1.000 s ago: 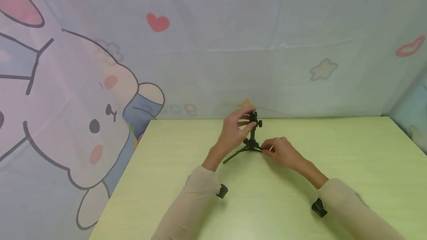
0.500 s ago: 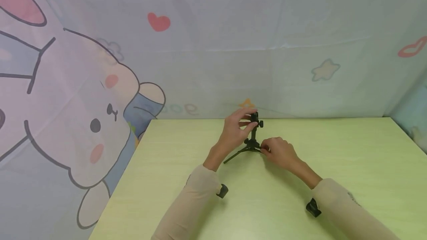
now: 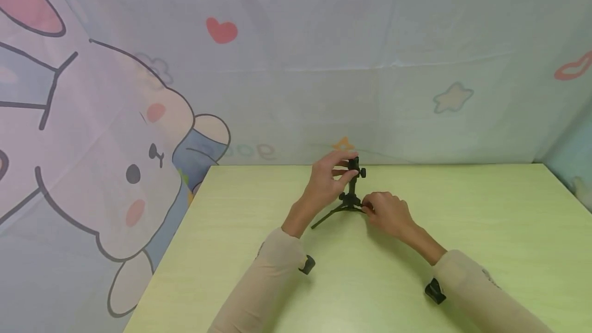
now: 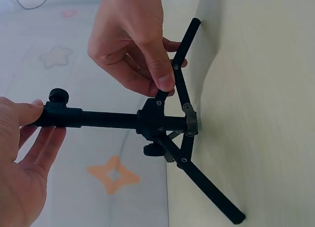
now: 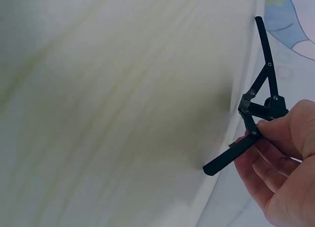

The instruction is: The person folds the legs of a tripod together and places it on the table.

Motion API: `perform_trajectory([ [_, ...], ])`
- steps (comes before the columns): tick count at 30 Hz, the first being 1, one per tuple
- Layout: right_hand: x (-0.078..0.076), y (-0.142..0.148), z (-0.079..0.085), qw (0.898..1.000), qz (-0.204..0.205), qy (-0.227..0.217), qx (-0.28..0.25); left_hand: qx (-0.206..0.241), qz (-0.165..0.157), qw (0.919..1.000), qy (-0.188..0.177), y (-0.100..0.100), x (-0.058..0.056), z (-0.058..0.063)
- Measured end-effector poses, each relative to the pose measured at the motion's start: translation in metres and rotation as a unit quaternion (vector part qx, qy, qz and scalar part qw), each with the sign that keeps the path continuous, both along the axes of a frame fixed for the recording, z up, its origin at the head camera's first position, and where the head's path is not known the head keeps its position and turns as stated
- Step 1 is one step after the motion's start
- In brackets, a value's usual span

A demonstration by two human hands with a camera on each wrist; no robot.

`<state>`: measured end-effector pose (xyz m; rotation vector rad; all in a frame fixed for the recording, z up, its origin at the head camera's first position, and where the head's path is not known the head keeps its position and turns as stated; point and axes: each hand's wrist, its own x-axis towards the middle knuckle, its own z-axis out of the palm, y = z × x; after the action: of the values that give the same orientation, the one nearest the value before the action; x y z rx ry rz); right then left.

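Note:
A small black tripod (image 3: pixel 350 200) stands upright on the table with its legs spread. My left hand (image 3: pixel 324 181) grips the top of its column (image 4: pixel 108 119), thumb and fingers on either side, beside a round knob (image 4: pixel 58 95). Lower down, my right hand (image 3: pixel 388 213) pinches one leg near the hub (image 5: pixel 256 109), thumb over the joint and fingers curled behind it. In the left wrist view, one leg (image 4: pixel 211 192) slants away from the hub, opposite the right hand. Another knob (image 4: pixel 154 149) sits at the hub. The right fingers partly cover the pinched leg.
The pale green table (image 3: pixel 259 194) reaches back to a printed cloth (image 3: pixel 296 91) with hearts, a star and a large rabbit. Both sleeves (image 3: pixel 273 266) cross the table's front, each with a black wrist mount (image 3: pixel 435 291) below it.
My right hand has moved slightly left and closed in on the tripod leg, its fingers bunched tighter. The left hand keeps its grip on the column top.

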<state>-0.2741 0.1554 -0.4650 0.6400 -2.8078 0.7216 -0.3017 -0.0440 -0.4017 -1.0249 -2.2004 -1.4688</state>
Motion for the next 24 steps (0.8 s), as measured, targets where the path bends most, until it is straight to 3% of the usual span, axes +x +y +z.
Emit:
perform_trajectory([
  [14,0.007,0.0,0.002,0.996,-0.016,0.042,-0.076,0.013,-0.012,0.9998,0.005,0.001,-0.001,0.003],
  [24,0.011,-0.002,0.002,0.98,-0.007,0.105,-0.168,0.01,-0.011,0.9998,0.015,0.001,0.0,0.007],
])
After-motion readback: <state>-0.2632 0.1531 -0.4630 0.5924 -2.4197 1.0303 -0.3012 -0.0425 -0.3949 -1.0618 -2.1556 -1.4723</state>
